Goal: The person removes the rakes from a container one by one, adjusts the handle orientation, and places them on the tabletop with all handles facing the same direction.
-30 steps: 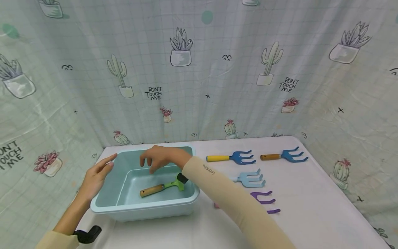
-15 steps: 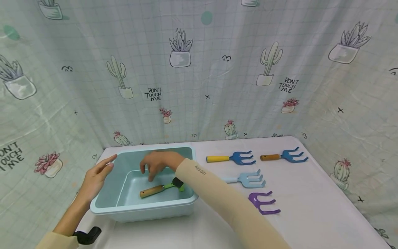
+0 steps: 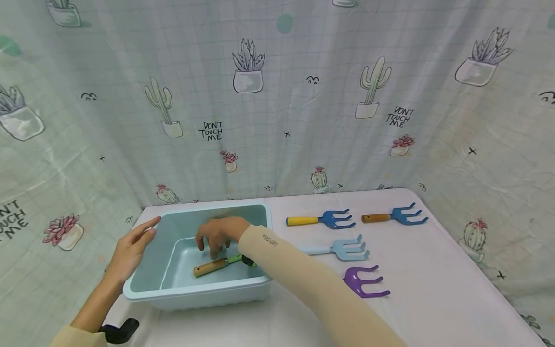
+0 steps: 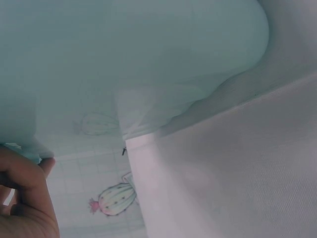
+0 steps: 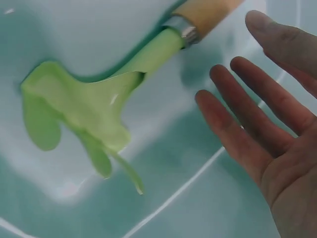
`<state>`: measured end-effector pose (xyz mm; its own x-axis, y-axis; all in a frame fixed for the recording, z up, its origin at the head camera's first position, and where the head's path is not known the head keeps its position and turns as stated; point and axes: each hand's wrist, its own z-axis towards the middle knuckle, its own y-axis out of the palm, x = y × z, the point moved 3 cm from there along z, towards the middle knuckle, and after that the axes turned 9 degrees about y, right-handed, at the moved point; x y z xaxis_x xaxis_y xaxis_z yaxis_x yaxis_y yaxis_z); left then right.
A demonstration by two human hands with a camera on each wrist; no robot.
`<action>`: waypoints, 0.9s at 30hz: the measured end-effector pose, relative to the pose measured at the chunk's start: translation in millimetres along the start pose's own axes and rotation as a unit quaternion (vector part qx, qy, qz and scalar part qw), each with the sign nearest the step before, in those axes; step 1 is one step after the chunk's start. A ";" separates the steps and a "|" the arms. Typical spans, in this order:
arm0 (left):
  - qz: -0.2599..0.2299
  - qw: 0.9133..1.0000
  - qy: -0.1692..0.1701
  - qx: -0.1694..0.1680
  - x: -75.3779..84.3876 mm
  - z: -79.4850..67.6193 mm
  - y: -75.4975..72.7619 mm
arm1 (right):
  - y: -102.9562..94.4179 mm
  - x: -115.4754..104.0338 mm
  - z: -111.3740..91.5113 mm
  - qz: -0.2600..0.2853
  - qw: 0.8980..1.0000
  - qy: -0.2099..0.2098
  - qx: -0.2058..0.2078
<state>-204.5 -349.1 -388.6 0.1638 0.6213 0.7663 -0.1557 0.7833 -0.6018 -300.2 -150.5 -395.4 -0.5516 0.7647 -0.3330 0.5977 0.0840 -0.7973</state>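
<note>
A light blue plastic basin [image 3: 199,291] stands on the left part of the table. My left hand [image 3: 130,253] holds its left rim; in the left wrist view, curled fingers [image 4: 32,186] are at the rim. Inside the basin lies a small hand rake [image 3: 211,267] with a wooden handle and a green head, the prongs [image 5: 96,148] turned downward in the right wrist view. My right hand [image 3: 218,235] hangs inside the basin just above the wooden handle. Its fingers are loosely bent, apart from the rake, and hold nothing.
Right of the basin lie a yellow-handled blue rake [image 3: 321,219], a wooden-handled blue rake [image 3: 395,215], a light blue rake [image 3: 347,249] and a purple rake [image 3: 364,282], its handle hidden by my right sleeve. A patterned curtain [image 3: 277,106] surrounds the white table [image 3: 433,289].
My right hand has moved lower into the basin, closer to the green hand rake. My left hand stays at the rim. The head view has shifted slightly.
</note>
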 end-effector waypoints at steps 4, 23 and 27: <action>0.016 1.000 0.003 -0.006 -1.7 0.0 -1.7 | 3.2 2.6 3.1 -0.013 1.000 0.015 0.003; 0.020 1.000 0.009 -0.009 -2.0 -1.8 -2.2 | 16.7 1.1 -4.9 -0.086 0.993 0.070 -0.043; 0.021 1.000 0.011 -0.007 -1.9 -1.3 -2.8 | 15.8 1.0 -4.6 -0.094 0.992 0.071 -0.048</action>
<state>-203.1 -352.5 -388.7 0.1781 0.6545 0.7348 -0.1501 0.7561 -0.6370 -288.6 -145.5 -406.1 -0.5756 0.8112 -0.1032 0.5481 0.2890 -0.7849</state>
